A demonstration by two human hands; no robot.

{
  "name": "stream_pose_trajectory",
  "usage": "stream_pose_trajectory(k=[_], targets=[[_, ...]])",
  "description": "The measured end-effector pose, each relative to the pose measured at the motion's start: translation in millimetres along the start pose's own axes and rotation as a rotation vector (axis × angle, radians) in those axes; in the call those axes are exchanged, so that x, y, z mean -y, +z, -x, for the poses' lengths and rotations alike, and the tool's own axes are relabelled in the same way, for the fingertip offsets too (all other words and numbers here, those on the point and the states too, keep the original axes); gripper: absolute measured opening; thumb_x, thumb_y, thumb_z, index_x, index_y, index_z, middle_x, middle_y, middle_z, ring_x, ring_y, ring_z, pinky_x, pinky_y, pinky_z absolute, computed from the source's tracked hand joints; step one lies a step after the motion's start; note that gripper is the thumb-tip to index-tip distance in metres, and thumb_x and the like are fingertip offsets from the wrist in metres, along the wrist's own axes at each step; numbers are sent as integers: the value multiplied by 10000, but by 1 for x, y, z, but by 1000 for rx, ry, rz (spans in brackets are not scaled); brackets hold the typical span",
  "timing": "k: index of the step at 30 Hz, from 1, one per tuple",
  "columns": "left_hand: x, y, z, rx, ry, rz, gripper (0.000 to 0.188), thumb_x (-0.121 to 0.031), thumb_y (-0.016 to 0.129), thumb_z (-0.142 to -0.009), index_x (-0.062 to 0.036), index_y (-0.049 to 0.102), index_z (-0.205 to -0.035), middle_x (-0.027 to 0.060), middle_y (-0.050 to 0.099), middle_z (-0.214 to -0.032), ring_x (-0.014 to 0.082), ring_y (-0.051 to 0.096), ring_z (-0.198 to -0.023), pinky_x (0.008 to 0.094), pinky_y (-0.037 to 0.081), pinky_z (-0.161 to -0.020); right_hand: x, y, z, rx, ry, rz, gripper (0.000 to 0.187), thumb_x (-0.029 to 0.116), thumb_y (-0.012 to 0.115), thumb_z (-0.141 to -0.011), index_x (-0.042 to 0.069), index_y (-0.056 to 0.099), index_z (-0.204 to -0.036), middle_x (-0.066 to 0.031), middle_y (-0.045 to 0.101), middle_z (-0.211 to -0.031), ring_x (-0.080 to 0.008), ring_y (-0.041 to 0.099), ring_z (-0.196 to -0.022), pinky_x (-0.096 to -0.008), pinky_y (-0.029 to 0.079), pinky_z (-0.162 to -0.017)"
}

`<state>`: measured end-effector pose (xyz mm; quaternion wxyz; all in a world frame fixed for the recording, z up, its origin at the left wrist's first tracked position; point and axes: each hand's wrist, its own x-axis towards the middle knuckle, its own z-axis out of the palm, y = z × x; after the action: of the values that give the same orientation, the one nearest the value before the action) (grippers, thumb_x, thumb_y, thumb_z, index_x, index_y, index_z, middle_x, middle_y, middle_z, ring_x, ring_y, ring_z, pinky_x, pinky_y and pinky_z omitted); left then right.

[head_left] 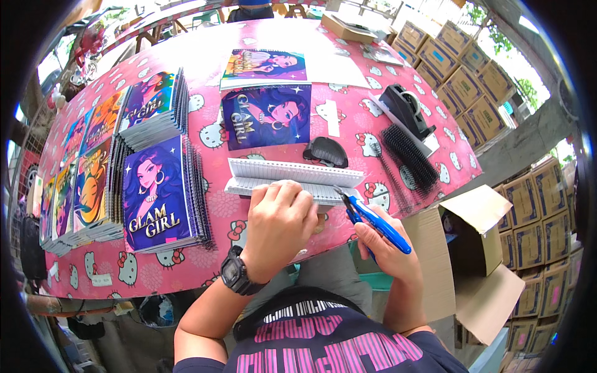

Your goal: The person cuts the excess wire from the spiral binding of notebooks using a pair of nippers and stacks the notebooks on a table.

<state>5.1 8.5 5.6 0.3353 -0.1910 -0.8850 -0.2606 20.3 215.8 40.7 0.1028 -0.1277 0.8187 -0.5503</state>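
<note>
My left hand, a black watch on its wrist, grips a white lined notebook that stands partly spread near the table's front edge. Its fingers curl over the near side of the pages, so the thumb is hidden. In my right hand is a pair of blue-handled pliers. Their metal jaws touch or nearly touch the right end of the notebook's bound edge; which one I cannot tell. Just beyond lies a black, rounded plastic piece. Further off sits a purple-covered notebook.
Stacks of spiral notebooks with bright illustrated covers fill the table's left side. Black spiral coils and a black tape dispenser lie at the right. An open carton stands beside the pink-patterned table. Stacked boxes line the right.
</note>
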Motion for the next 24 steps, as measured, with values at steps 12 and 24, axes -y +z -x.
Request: stream_pose_trajectory(k=[12, 24], targets=[[0, -4, -9, 152, -16, 54, 171, -71, 652, -759, -82, 685, -927, 56, 493, -735, 246, 516, -741, 368, 399, -696, -1, -12, -10, 131, 32, 19, 274, 259, 537, -973, -3, 545, -1055, -43, 534, -552, -110, 547, -478, -272, 423, -473], [19, -20, -54, 558, 241, -20, 73, -132, 640, -771, -89, 674, -819, 62, 597, -715, 249, 626, -737, 369, 496, -654, -15, -18, -2, 101, 17, -59, 256, 196, 572, -961, -31, 570, -1077, -4, 526, -613, -57, 491, -487, -221, 380, -469]])
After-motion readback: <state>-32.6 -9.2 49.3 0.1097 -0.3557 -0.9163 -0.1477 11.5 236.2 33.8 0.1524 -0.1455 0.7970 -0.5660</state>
